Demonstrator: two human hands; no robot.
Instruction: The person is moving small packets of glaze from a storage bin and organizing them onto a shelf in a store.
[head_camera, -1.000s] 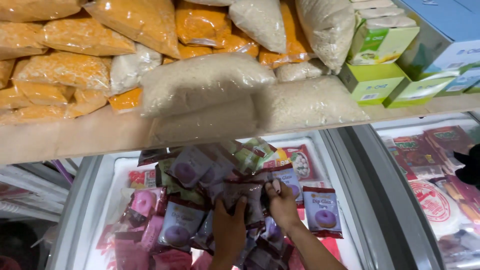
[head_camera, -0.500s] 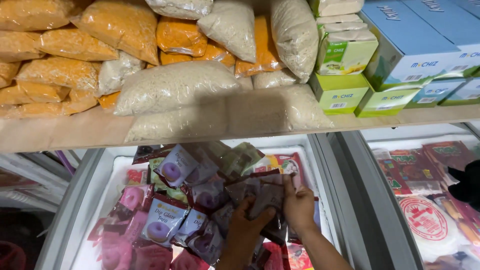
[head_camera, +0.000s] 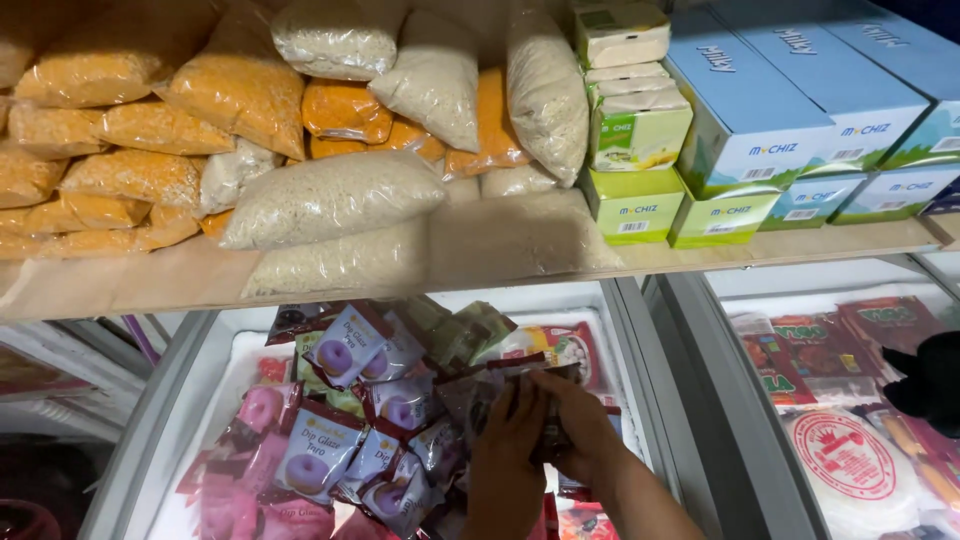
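Observation:
Both my hands reach into an open chest freezer (head_camera: 640, 360) full of snack packets. My left hand (head_camera: 503, 455) and my right hand (head_camera: 585, 430) are together on a dark brown packet (head_camera: 482, 392), fingers closed on it from either side. The packet sits above a heap of purple-and-white packets with a doughnut picture (head_camera: 345, 350) and pink packets (head_camera: 255, 415) to the left. A red packet (head_camera: 565, 345) lies just behind my hands. Part of the held packet is hidden by my fingers.
A wooden shelf (head_camera: 130, 280) above the freezer carries bags of orange crumbs (head_camera: 240, 85) and pale crumbs (head_camera: 330, 195), green-and-white cartons (head_camera: 635, 130) and blue boxes (head_camera: 750, 110). A second freezer on the right holds red packets (head_camera: 800, 345). A dark shape (head_camera: 930, 380) shows at the right edge.
The view has tilted up and shifted left, showing more of the shelf. My hands have risen out of the heap and closed together on the dark packet.

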